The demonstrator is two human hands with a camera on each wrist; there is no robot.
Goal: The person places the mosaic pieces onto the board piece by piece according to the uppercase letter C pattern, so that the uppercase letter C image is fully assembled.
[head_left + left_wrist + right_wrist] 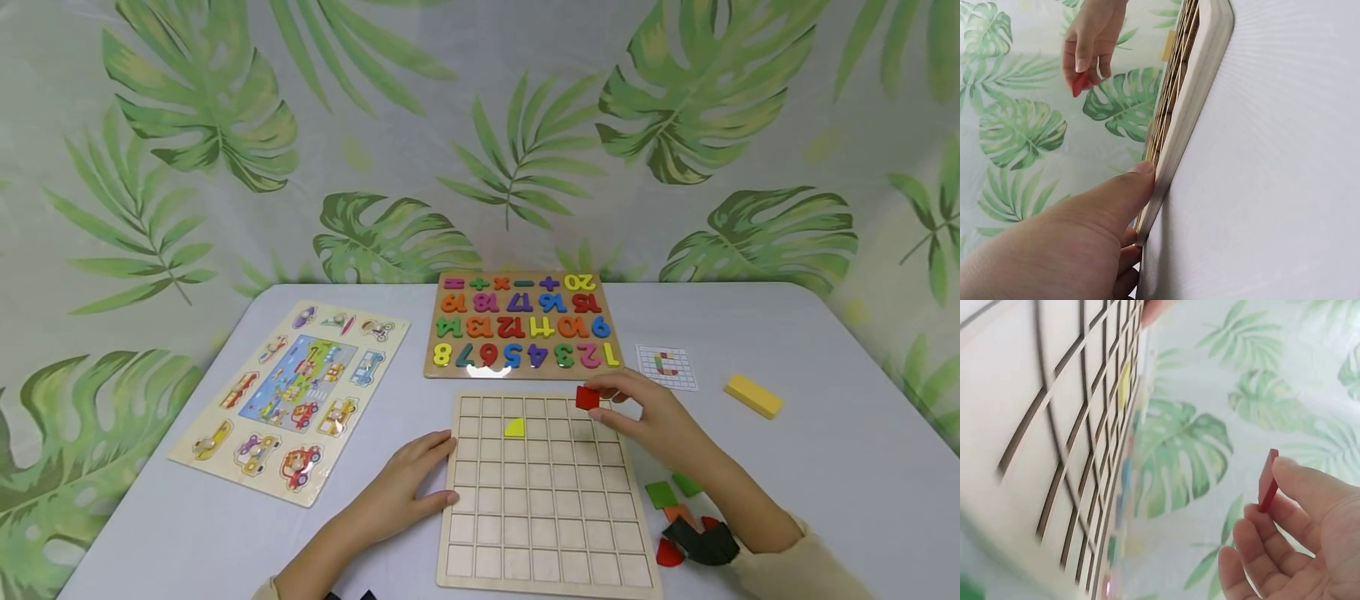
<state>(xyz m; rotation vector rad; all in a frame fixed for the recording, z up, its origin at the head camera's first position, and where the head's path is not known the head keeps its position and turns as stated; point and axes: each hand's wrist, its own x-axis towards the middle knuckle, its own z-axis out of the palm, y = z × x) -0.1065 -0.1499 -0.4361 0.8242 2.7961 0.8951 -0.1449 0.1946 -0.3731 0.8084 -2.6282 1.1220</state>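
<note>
Over the upper right part of a wooden grid board (540,533), my right hand (648,412) pinches a red square tile (587,398) between thumb and fingers. The right wrist view shows this thin tile (1269,481) edge-on, raised off the grid. My left hand (401,483) rests at the board's left edge, its thumb and fingertips touching the side. In the left wrist view the thumb (1138,181) lies against the board's rim (1194,106). A yellow quarter-circle tile (514,428) sits in a cell near the top of the grid.
Green tiles (662,495), red and orange pieces and a black strap (701,543) are by my right forearm. Behind the board lie a number puzzle (522,327) and a pattern card (667,367). A yellow block (753,396) is at right, a vehicle puzzle (288,400) at left.
</note>
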